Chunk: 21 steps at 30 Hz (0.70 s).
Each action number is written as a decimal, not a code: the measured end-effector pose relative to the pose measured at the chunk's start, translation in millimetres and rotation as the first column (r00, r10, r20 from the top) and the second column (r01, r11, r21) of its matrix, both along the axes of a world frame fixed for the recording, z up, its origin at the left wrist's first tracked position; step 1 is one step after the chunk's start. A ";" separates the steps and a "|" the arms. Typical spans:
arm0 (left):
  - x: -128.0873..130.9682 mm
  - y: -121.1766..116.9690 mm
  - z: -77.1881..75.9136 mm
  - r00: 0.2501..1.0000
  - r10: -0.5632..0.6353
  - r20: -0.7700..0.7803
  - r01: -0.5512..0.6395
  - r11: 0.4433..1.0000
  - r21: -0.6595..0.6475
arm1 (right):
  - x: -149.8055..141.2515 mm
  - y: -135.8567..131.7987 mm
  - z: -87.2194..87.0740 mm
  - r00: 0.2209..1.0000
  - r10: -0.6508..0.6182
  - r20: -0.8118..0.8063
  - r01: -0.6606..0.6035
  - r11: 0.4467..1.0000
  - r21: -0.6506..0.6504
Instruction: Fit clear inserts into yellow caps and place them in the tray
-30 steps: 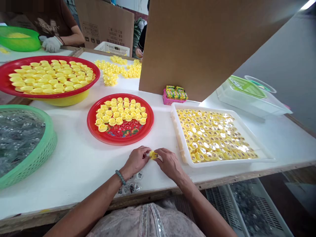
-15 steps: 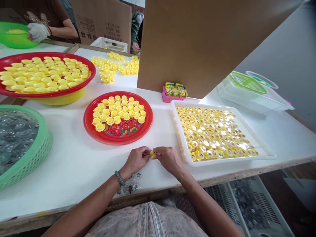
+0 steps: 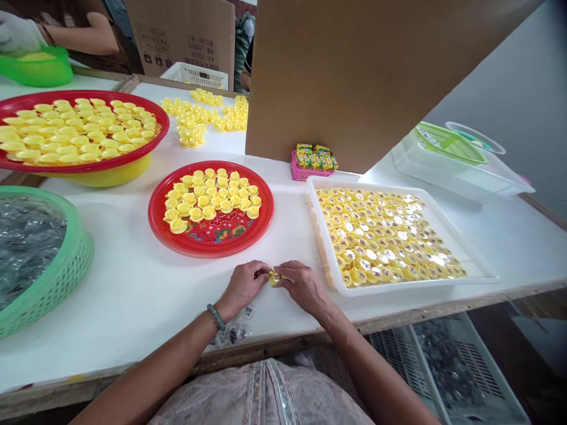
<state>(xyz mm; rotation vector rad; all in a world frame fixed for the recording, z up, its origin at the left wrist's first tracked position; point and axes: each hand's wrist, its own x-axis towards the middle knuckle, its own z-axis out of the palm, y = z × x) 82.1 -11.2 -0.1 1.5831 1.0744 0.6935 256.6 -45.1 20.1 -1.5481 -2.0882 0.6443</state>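
Between my two hands, over the near part of the table, is a small round yellow plastic piece (image 3: 275, 278) with a dark print on it. My left hand (image 3: 248, 285) pinches it from the left, and my right hand (image 3: 303, 285) grips it from the right. Below my left wrist lie several clear discs (image 3: 234, 333) with dark prints, partly hidden by the forearm. Beyond my hands, a red tray (image 3: 208, 251) carries many yellow pieces (image 3: 208, 199). Right of my right hand, a white tray (image 3: 325, 254) holds rows of yellow pieces with shiny printed tops.
At left stand a green basket (image 3: 73, 260) of clear parts and a red basin (image 3: 159, 133) of yellow pieces. A cardboard panel (image 3: 336, 77) rises behind a pink basket (image 3: 305, 173) of small packets. A co-worker's gloved hand (image 3: 20, 35) is above a green bowl (image 3: 57, 68).
The yellow piece has turned slightly between my fingers, and its top shows more. The co-worker's gloved hand moved up and left, and the green bowl has tilted.
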 end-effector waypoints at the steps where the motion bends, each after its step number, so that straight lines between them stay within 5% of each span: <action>1: -0.2 0.1 -0.2 1.000 0.004 -0.008 -0.004 1.000 0.007 | 1.1 1.7 1.6 0.999 0.041 0.013 -0.041 0.999 0.004; 6: 0.5 -0.6 -1.3 1.000 0.021 -0.023 -0.021 1.000 0.004 | 5.9 6.4 4.2 0.987 0.158 -0.005 -0.158 0.987 -0.008; 11: 2.6 -1.7 -1.7 0.998 0.045 -0.047 -0.043 0.999 0.031 | 4.1 -5.5 -6.2 0.998 -0.019 -0.061 0.018 1.000 -0.020; 14: 3.1 -1.6 -1.4 0.998 0.032 -0.063 -0.029 0.998 0.052 | 0.4 -12.7 -9.1 0.997 -0.070 0.008 0.070 0.998 0.000; 21: 3.4 -1.0 -0.4 0.998 0.017 -0.060 -0.014 0.998 0.058 | -2.7 -4.7 -0.2 0.959 0.099 0.264 -0.102 0.995 -0.001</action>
